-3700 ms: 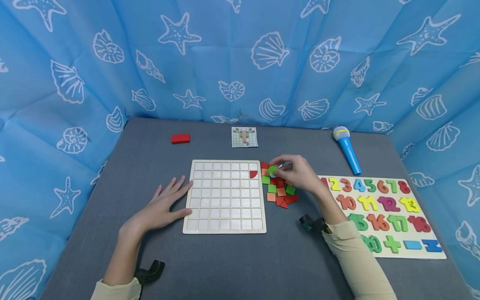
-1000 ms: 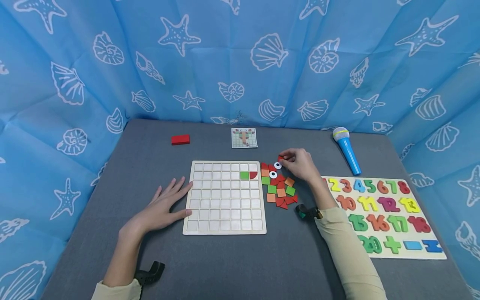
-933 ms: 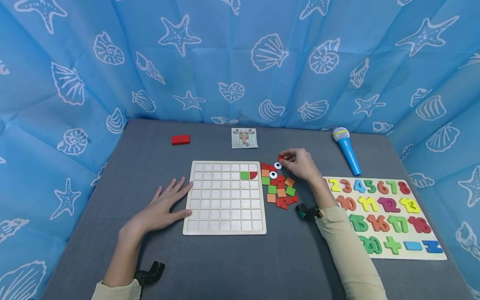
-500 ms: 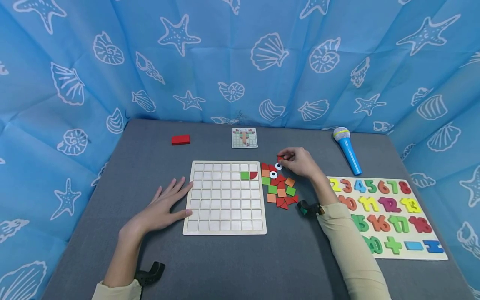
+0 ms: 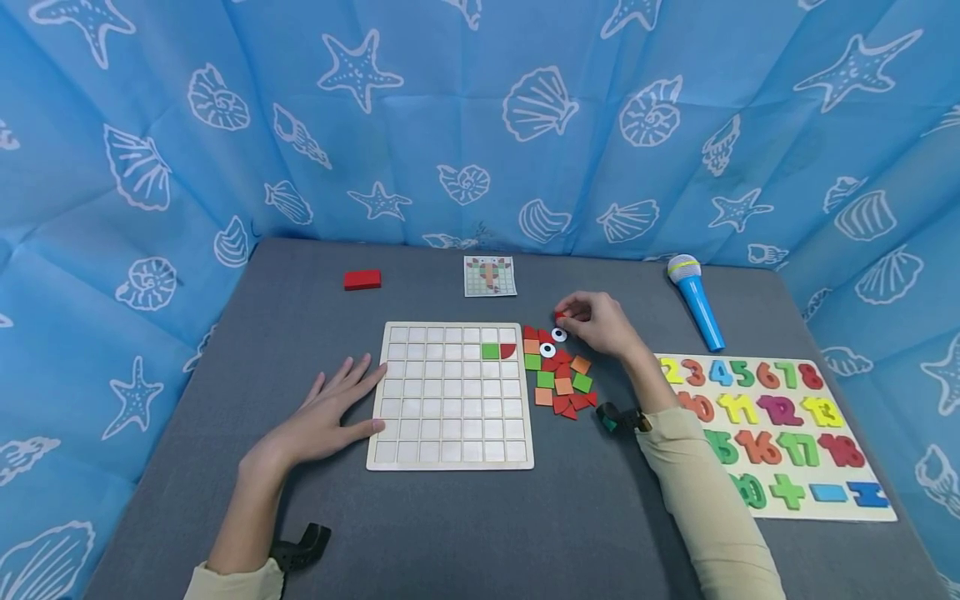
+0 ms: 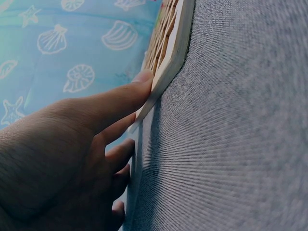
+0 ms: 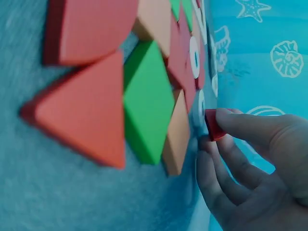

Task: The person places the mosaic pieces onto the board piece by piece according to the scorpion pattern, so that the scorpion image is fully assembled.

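Note:
A pale wooden grid board [image 5: 450, 408] lies mid-table. A red quarter-circle tile [image 5: 507, 352] and a green square tile [image 5: 490, 351] sit side by side in its second row, near the right edge. My left hand [image 5: 322, 419] rests with spread fingers against the board's left edge, its thumb touching the frame in the left wrist view. My right hand [image 5: 600, 323] pinches a small red tile [image 7: 214, 124] between thumb and fingers, just beyond the loose tiles; its full shape is hidden. Two white eye discs [image 5: 547, 350] lie close below that hand.
Red, orange and green tiles [image 5: 563, 386] lie heaped right of the board. A picture card [image 5: 490, 276] and a red block [image 5: 362, 279] are at the back. To the right are a blue toy microphone [image 5: 696, 302] and a number puzzle board [image 5: 817, 512].
The green square, earlier in my right hand, now sits on the board beside the red quarter circle. The right hand has moved back and pinches a red tile. My left hand stays put.

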`<action>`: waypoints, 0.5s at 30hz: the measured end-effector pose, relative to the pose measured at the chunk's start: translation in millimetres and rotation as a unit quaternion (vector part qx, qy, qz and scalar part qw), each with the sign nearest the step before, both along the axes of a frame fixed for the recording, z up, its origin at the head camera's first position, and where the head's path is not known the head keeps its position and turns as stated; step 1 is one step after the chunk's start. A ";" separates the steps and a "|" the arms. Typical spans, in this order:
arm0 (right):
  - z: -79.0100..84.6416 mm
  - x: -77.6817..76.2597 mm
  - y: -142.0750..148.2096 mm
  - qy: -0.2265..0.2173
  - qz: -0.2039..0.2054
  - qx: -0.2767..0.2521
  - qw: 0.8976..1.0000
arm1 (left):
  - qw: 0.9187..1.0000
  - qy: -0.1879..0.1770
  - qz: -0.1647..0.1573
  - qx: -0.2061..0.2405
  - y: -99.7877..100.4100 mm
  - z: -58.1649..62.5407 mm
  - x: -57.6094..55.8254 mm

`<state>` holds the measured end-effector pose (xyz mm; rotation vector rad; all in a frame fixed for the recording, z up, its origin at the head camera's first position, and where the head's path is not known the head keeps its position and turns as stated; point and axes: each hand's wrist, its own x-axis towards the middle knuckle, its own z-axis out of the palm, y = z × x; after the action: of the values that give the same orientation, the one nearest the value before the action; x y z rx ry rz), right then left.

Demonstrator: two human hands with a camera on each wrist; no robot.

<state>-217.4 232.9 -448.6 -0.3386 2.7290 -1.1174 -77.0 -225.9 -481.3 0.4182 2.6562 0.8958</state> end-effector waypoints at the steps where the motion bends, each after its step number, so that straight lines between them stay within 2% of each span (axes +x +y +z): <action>1: 0.8 0.8 -0.7 0.002 0.000 -0.005 1.000 | 1.000 0.000 0.001 -0.001 0.0 -0.7 -0.4; 6: 8.2 5.9 -9.5 -0.007 0.010 -0.039 0.999 | 1.000 -0.009 0.001 -0.004 -0.1 -0.4 -1.1; 15: 13.7 13.1 -38.4 -0.017 0.070 -0.076 0.995 | 1.000 -0.016 0.002 -0.008 -1.2 0.4 -1.7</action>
<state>-204.3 194.6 -434.9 -0.5185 2.5528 -1.2809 -78.8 -227.1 -480.9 0.3932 2.6342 0.8753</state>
